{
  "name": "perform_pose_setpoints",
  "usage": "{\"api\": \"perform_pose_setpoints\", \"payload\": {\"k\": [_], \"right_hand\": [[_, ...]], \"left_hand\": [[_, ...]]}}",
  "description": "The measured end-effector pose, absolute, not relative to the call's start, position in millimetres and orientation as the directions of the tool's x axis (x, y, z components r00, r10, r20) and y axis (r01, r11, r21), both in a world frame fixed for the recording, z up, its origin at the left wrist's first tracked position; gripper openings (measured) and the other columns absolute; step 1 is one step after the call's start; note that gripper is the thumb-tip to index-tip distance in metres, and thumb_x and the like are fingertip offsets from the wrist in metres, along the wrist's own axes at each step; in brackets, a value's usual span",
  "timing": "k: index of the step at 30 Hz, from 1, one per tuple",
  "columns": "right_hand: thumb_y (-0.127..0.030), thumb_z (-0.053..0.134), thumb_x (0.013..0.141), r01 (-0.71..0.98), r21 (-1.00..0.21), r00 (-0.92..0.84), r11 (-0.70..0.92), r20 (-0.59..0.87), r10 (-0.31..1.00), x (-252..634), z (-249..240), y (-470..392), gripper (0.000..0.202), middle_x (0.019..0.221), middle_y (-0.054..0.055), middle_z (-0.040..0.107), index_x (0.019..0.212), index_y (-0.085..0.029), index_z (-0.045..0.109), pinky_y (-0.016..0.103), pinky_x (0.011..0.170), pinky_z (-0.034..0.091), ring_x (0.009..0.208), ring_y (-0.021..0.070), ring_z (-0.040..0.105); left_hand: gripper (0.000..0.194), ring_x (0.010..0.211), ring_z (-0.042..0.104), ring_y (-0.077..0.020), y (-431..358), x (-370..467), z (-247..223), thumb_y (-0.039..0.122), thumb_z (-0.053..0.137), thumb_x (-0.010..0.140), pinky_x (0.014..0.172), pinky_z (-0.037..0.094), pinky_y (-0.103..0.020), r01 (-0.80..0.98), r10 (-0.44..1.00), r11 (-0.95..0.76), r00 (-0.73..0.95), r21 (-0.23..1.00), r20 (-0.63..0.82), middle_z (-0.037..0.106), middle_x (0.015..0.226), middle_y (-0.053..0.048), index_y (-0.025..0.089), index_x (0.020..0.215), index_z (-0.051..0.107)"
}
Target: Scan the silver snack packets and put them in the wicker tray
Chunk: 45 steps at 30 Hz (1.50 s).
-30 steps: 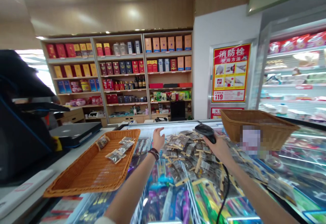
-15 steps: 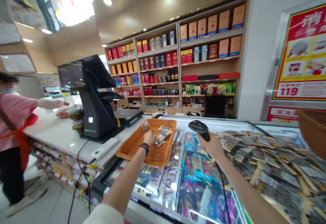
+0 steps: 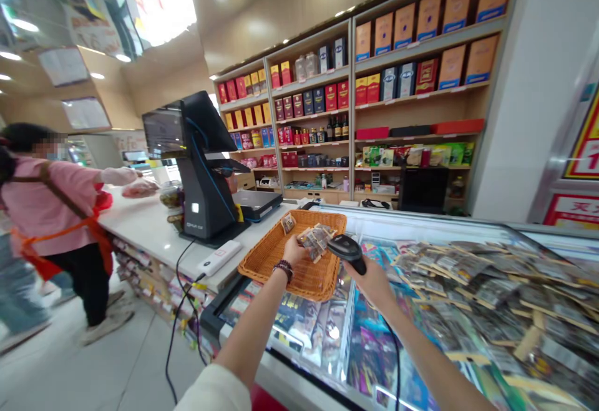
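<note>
An orange wicker basket (image 3: 266,260) rests at the corner of a glass-topped freezer, beside the white counter. Over the basket my left hand (image 3: 296,252) is closed on some small clear packets (image 3: 316,240) with brown-and-white contents. Another small packet (image 3: 288,222) lies at the basket's back left corner. My right hand (image 3: 370,281) grips a black barcode scanner (image 3: 347,249) by its handle; its head is at the basket's right rim, just right of the packets. A black cable hangs below that hand.
A large heap of flat packets (image 3: 505,292) covers the freezer's right side. On the white counter (image 3: 135,227) stand a black register (image 3: 206,193), a scale (image 3: 257,204) and a white power strip (image 3: 219,257). A person in pink (image 3: 60,199) stands at left, arm over the counter.
My left hand has lifted packets from the basket. The scanner in my right hand has moved left, close to them. The view has turned right to left, showing more of the person.
</note>
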State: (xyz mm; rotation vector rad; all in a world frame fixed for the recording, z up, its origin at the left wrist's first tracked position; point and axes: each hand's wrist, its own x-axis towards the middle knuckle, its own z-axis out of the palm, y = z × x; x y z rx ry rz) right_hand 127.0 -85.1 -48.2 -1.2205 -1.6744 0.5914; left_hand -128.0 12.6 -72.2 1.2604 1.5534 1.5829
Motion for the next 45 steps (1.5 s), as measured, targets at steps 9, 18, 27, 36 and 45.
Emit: {"api": "perform_pose_setpoints", "payload": {"k": [9, 18, 27, 36, 45], "right_hand": [[-0.063, 0.055, 0.081, 0.437, -0.796, -0.060, 0.419, 0.439, 0.897, 125.5, -54.5, -92.5, 0.041, 0.061, 0.006, 0.068, 0.080, -0.022, 0.064, 0.030, 0.051, 0.040, 0.060, 0.0267, 0.067], [-0.057, 0.055, 0.084, 0.499, -0.739, -0.076, 0.453, 0.483, 0.872, 128.6, -57.3, -96.0, 0.040, 0.074, 0.010, 0.075, 0.086, -0.020, 0.069, 0.033, 0.059, 0.047, 0.072, 0.0311, 0.072], [-0.049, 0.058, 0.086, 0.589, -0.664, -0.114, 0.461, 0.496, 0.861, 124.9, -55.8, -102.1, 0.034, 0.087, 0.012, 0.080, 0.097, -0.021, 0.073, 0.033, 0.065, 0.048, 0.083, 0.0334, 0.076], [-0.054, 0.054, 0.086, 0.580, -0.677, -0.124, 0.453, 0.476, 0.871, 125.8, -53.1, -104.6, 0.040, 0.084, 0.012, 0.079, 0.096, -0.020, 0.073, 0.032, 0.063, 0.047, 0.081, 0.0327, 0.075], [-0.061, 0.054, 0.081, 0.543, -0.744, 0.032, 0.390, 0.482, 0.875, 183.1, -43.7, -89.2, 0.041, 0.061, 0.007, 0.069, 0.079, -0.022, 0.067, 0.032, 0.055, 0.042, 0.064, 0.0293, 0.069]], "left_hand": [[0.032, 0.071, 0.073, -0.0191, -5.3, -125.9, -52.7, 0.018, 0.088, 0.068, 0.070, 0.062, -0.033, -0.120, 0.840, -0.305, -0.501, 0.945, 0.208, 0.074, 0.079, -0.007, 0.015, 0.088, 0.063], [0.038, 0.073, 0.076, -0.0194, -22.6, -114.0, -37.3, 0.028, 0.088, 0.073, 0.071, 0.064, -0.032, -0.272, 0.860, -0.365, -0.464, 0.890, 0.211, 0.078, 0.084, -0.008, 0.016, 0.096, 0.059], [0.040, 0.080, 0.077, -0.0217, -27.6, -116.2, -39.3, 0.032, 0.085, 0.078, 0.079, 0.065, -0.037, -0.164, 0.860, -0.324, -0.461, 0.932, 0.218, 0.079, 0.090, -0.012, 0.013, 0.106, 0.064], [0.035, 0.069, 0.074, -0.0170, -26.6, -114.5, -38.5, 0.028, 0.084, 0.079, 0.073, 0.064, -0.032, -0.140, 0.859, -0.306, -0.468, 0.942, 0.210, 0.077, 0.083, -0.008, 0.013, 0.104, 0.064], [0.024, 0.082, 0.075, -0.0180, -14.0, -99.4, -31.8, 0.018, 0.077, 0.085, 0.075, 0.064, -0.033, -0.066, 0.821, -0.297, -0.527, 0.953, 0.220, 0.075, 0.099, -0.010, 0.015, 0.099, 0.059]]}}
